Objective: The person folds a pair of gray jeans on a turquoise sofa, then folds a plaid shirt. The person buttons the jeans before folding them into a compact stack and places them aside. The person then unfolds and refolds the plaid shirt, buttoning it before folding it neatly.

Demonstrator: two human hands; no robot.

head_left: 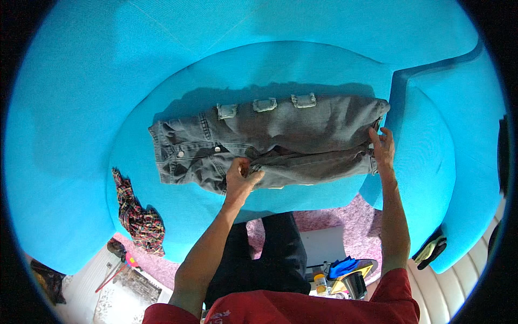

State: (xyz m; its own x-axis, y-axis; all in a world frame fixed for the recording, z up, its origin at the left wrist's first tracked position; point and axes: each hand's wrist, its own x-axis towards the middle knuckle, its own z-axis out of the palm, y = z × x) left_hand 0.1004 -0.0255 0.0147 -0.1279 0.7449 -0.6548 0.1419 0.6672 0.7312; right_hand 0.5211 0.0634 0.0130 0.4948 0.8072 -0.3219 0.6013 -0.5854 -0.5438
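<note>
Creasing threatens the grey jeans (313, 127), lying on the blue sofa (280, 65), if tugged unevenly: left hand (241, 181) part-open near the crotch, right hand (383, 151), fingers curled at the leg ends, both grips unclear.

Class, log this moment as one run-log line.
left hand: on grey jeans, near crotch | right hand: at leg hem | surface: blue sofa | nearby: patterned cloth

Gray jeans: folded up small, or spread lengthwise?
Spread lengthwise, though creased: the jeans have their waistband at left, hems at right, by the right hand.
</note>
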